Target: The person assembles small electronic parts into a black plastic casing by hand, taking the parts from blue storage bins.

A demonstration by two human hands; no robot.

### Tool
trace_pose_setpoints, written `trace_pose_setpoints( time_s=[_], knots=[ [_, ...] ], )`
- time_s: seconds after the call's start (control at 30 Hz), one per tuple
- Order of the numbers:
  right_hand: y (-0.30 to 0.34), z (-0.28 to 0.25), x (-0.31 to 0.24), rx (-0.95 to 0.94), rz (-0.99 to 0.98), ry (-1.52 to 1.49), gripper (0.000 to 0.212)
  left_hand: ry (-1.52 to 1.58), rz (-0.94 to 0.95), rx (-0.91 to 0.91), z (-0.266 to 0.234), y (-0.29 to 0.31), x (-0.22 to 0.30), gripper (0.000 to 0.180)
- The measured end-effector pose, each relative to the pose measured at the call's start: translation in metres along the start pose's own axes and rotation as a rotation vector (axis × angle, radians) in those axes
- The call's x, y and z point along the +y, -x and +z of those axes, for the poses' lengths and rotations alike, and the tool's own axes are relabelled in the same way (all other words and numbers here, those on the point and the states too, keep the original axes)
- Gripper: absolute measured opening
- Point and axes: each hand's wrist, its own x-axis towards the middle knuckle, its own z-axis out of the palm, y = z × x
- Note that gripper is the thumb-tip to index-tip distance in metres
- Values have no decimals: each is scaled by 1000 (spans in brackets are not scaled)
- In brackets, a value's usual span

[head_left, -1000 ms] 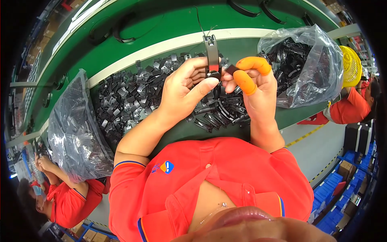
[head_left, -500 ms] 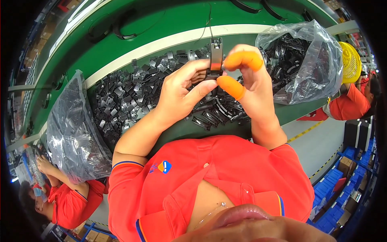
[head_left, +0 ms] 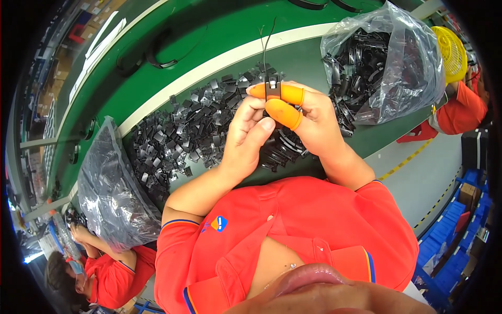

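1. The step in hand looks like close fingertip work on one black part [head_left: 273, 91], held in front of the person's chest, above the worktop [head_left: 308, 57]; a thin dark cord [head_left: 267, 44] shows beyond its far end
2. The right hand [head_left: 314, 118] is clamped on the part, its orange-covered thumb and forefinger pinching it between them
3. The left hand [head_left: 244, 136] has curled fingers and thumb close against the part's near end; the right thumb hides the contact, so I cannot tell how firmly it grips, or whether it does
4. As I judge it, the next move calls for the part to be kept steady while the right thumb and forefinger bear on it, with the cord clear of the pinch
5. On the worktop, a broad heap of small black pieces [head_left: 183, 125] spreads to the left of the hands, and curved black pieces [head_left: 282, 152] lie below them, nearer the body
6. A clear bag [head_left: 408, 68] of black parts stands to the right, and a greyish plastic bag [head_left: 112, 188] to the left
7. Past a pale strip [head_left: 293, 35] runs a green surface [head_left: 225, 31] with dark curved items
8. Around the room are co-workers in red on both sides, a yellow slatted thing [head_left: 451, 55], striped floor tape and blue bins [head_left: 444, 230]
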Motion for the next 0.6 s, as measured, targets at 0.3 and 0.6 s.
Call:
trace_pose_setpoints(
  time_s=[0.3, 0.6],
  knots=[
    [11, -1, 5, 115, -152, 150, 22, 35, 26, -20, 5, -1, -12, 23],
    [17, 2, -2, 127, 10, -17, 25, -239, 109, -9, 4, -3, -8, 29]
  ],
)
